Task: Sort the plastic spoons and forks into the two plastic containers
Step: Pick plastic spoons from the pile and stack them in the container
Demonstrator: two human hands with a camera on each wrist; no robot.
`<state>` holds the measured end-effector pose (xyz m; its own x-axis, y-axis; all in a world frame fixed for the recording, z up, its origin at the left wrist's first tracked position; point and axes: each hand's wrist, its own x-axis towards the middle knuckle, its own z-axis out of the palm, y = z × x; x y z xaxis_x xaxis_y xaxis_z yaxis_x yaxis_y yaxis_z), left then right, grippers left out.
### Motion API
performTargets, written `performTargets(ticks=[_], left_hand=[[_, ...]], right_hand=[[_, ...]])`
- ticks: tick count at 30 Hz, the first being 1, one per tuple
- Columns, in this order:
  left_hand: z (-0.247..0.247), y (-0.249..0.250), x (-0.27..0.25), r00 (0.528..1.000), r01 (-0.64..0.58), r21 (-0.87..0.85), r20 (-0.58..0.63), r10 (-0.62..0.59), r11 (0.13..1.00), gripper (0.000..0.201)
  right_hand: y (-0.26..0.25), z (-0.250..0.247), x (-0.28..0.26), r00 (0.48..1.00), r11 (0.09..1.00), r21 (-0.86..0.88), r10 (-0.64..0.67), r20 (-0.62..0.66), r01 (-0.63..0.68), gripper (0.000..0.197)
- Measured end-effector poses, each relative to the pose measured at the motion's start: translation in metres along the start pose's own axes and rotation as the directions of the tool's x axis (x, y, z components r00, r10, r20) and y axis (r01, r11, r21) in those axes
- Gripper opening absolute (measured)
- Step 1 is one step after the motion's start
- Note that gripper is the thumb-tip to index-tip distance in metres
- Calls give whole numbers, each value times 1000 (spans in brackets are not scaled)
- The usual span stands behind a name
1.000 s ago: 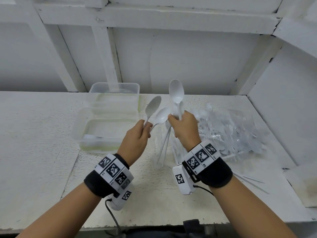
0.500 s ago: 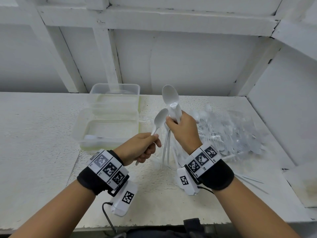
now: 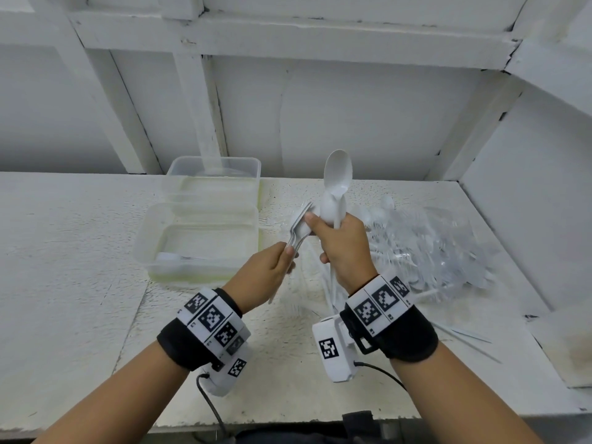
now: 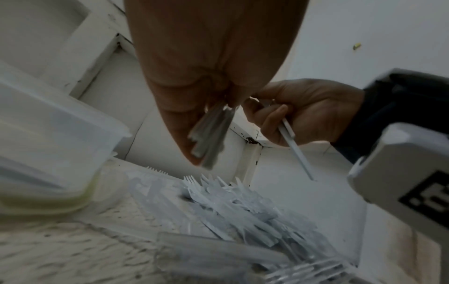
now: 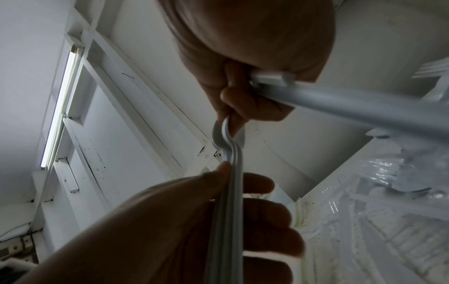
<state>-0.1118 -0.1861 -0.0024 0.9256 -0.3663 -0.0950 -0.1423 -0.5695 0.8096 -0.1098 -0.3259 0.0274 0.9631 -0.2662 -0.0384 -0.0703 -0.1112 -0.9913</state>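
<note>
White rough-painted table [image 3: 80, 283] under white-framed wall | progress: early, we judge; near clear plastic container [image 3: 198, 241] holds a few pieces, far clear plastic container [image 3: 214, 174] looks bare, heap of white plastic cutlery [image 3: 432, 248] unsorted | our left hand [image 3: 262, 277] pinches nested white spoons [image 3: 299, 230]; right hand [image 3: 342, 248] clamps upright spoon bundle [image 3: 336, 187].

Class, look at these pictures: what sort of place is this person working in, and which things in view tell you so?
Probably a plain workroom or storage corner, not a kitchen: a rough white-painted bench set against bare white boarded walls, a fluorescent tube overhead, and bulk plastic cutlery heaped beside clear containers.
</note>
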Motion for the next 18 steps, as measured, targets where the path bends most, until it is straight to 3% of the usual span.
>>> performTargets(ticks=[3, 7, 11, 14, 18], left_hand=[[-1, 5, -4, 993, 97, -254, 89, -77, 962, 33], [2, 8, -8, 991, 134, -256, 55, -124, 957, 36], [5, 7, -7, 995, 76, -87, 71, -70, 993, 39], [3, 4, -6, 995, 77, -77, 71, -72, 994, 39], [0, 2, -5, 993, 119, -224, 42, -112, 967, 29]], right_hand=[[2, 2, 0, 999, 997, 65, 44, -32, -42, 24], [5, 6, 0, 994, 988, 120, 106, -34, -101, 21], [3, 7, -1, 987, 977, 156, 156, -41, -148, 20], [-1, 5, -3, 987, 971, 183, 157, 15, -157, 19], [-7, 2, -8, 987, 970, 204, 114, 111, -135, 20]])
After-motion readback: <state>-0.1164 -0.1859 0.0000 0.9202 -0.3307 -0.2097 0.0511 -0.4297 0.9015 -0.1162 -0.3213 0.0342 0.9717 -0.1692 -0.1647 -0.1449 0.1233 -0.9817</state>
